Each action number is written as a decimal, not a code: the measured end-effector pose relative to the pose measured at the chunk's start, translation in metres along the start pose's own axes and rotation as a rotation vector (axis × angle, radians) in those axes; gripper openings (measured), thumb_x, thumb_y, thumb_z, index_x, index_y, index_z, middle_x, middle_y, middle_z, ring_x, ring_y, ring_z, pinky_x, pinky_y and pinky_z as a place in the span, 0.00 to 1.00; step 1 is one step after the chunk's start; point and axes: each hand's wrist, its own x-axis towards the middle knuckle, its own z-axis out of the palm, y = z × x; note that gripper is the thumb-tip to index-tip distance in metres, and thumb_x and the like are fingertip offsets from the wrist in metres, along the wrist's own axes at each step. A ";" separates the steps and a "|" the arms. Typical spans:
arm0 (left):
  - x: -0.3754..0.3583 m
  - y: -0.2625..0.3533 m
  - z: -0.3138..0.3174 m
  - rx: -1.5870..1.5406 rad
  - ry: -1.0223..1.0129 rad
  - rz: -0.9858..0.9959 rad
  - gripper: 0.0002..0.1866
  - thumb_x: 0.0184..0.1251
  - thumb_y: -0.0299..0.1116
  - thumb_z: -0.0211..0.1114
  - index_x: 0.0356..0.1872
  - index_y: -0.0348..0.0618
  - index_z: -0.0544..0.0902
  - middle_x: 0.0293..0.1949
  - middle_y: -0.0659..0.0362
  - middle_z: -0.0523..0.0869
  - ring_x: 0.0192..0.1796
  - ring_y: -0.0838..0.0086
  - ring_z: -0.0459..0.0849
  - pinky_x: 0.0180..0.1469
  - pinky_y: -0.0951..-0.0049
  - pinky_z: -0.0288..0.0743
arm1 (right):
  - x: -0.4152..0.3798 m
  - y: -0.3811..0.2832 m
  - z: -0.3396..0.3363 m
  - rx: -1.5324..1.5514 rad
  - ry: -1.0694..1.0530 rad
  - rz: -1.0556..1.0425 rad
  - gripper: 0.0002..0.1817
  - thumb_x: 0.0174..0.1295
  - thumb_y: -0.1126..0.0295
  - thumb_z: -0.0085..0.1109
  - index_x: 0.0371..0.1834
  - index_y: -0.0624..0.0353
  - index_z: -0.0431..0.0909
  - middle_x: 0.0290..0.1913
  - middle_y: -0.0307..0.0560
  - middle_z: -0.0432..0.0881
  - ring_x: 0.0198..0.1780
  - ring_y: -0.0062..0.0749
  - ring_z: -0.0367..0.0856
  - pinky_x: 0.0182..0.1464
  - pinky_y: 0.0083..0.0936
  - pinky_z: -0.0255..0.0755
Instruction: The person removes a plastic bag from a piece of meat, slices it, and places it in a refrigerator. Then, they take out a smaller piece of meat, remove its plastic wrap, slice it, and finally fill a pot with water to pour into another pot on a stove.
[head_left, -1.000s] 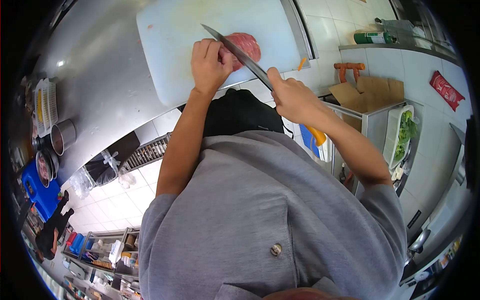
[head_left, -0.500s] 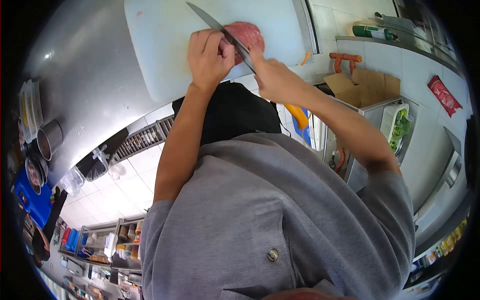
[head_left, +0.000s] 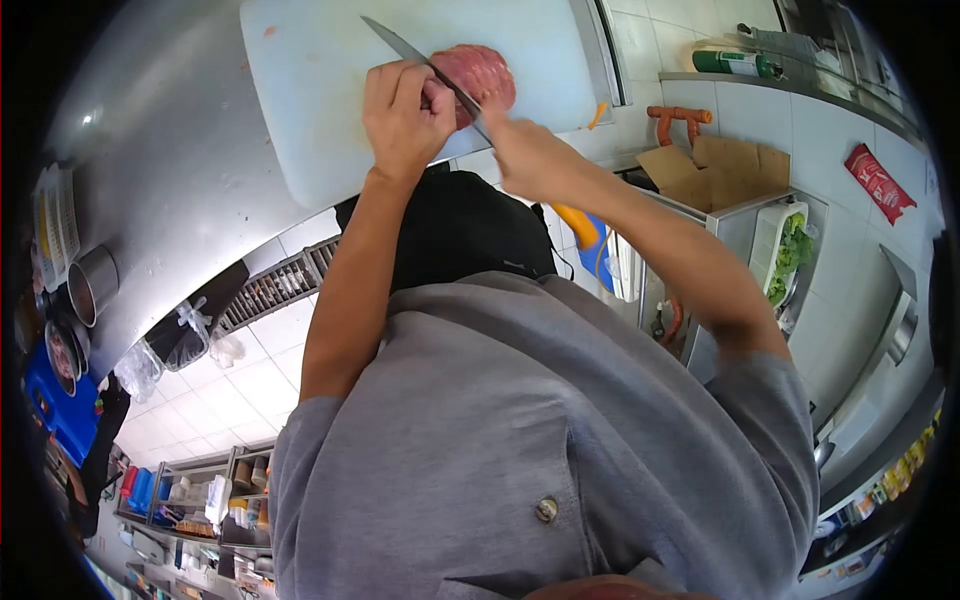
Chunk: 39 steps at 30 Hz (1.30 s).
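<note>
A piece of red raw meat (head_left: pixel 484 72) lies on the white cutting board (head_left: pixel 300 110). My left hand (head_left: pixel 405 118) is closed at the meat's left side, fingers curled against it and partly hiding it. In my right hand (head_left: pixel 530 158) is a kitchen knife (head_left: pixel 408 50); its handle is covered by my fingers. The blade runs slantwise over the meat, close along my left knuckles, with the tip pointing away to the upper left. How deep the edge sits in the meat cannot be made out.
A steel worktop (head_left: pixel 180 130) carries the board. On the far left are a white basket (head_left: pixel 57 215), a metal pot (head_left: pixel 93 285) and pans. To the right stand an open cardboard box (head_left: pixel 715 175) and a tray of green leaves (head_left: pixel 795 255). An orange scrap (head_left: pixel 598 115) lies by the board's edge.
The knife tip has come slightly toward me relative to the meat, as the blade slid back. Both hands keep their grips. The whole view has shifted a little.
</note>
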 end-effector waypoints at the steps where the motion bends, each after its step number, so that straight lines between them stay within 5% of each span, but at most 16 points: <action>1: -0.001 -0.001 -0.001 0.009 -0.003 0.003 0.09 0.44 0.18 0.62 0.29 0.42 0.79 0.32 0.57 0.81 0.36 0.62 0.78 0.36 0.66 0.75 | 0.013 -0.003 0.005 -0.011 0.114 -0.072 0.18 0.53 0.82 0.52 0.44 0.66 0.55 0.25 0.67 0.77 0.33 0.67 0.78 0.35 0.54 0.69; 8: 0.001 0.004 0.003 0.001 0.042 -0.010 0.09 0.45 0.18 0.62 0.28 0.42 0.79 0.32 0.58 0.81 0.35 0.62 0.78 0.36 0.66 0.74 | -0.041 0.003 -0.001 -0.045 -0.045 0.037 0.19 0.51 0.83 0.52 0.43 0.65 0.55 0.27 0.68 0.77 0.34 0.68 0.78 0.37 0.55 0.70; 10: -0.001 0.003 0.001 0.025 0.041 -0.004 0.08 0.45 0.18 0.62 0.28 0.42 0.79 0.32 0.58 0.81 0.35 0.62 0.78 0.36 0.66 0.74 | -0.052 -0.003 -0.009 -0.074 -0.223 0.195 0.26 0.50 0.79 0.57 0.50 0.64 0.56 0.37 0.68 0.80 0.43 0.67 0.80 0.44 0.53 0.73; 15: 0.000 0.004 -0.001 -0.008 0.005 -0.013 0.08 0.46 0.18 0.62 0.28 0.42 0.79 0.33 0.58 0.81 0.36 0.63 0.78 0.36 0.66 0.74 | -0.016 0.002 0.007 -0.058 -0.026 0.069 0.23 0.50 0.80 0.56 0.48 0.62 0.56 0.36 0.66 0.80 0.43 0.66 0.80 0.43 0.53 0.72; 20: 0.000 0.003 -0.006 -0.074 0.000 -0.038 0.08 0.46 0.19 0.62 0.28 0.43 0.79 0.33 0.58 0.80 0.35 0.62 0.76 0.35 0.65 0.72 | -0.029 0.004 0.006 0.019 -0.027 0.074 0.20 0.56 0.78 0.53 0.48 0.61 0.55 0.29 0.69 0.78 0.37 0.68 0.78 0.40 0.55 0.68; 26: 0.002 0.001 -0.010 -0.006 -0.083 0.016 0.09 0.45 0.18 0.61 0.29 0.42 0.79 0.32 0.57 0.80 0.34 0.63 0.76 0.35 0.66 0.73 | -0.070 -0.026 -0.029 -0.050 -0.024 0.193 0.20 0.51 0.81 0.52 0.46 0.61 0.57 0.30 0.66 0.79 0.37 0.66 0.80 0.39 0.54 0.71; 39: 0.004 -0.004 -0.010 -0.038 -0.091 0.050 0.11 0.43 0.17 0.60 0.30 0.41 0.79 0.34 0.56 0.81 0.36 0.61 0.79 0.36 0.67 0.75 | -0.068 -0.013 -0.024 0.030 -0.124 0.094 0.20 0.50 0.83 0.52 0.44 0.64 0.55 0.26 0.67 0.78 0.34 0.69 0.79 0.38 0.54 0.71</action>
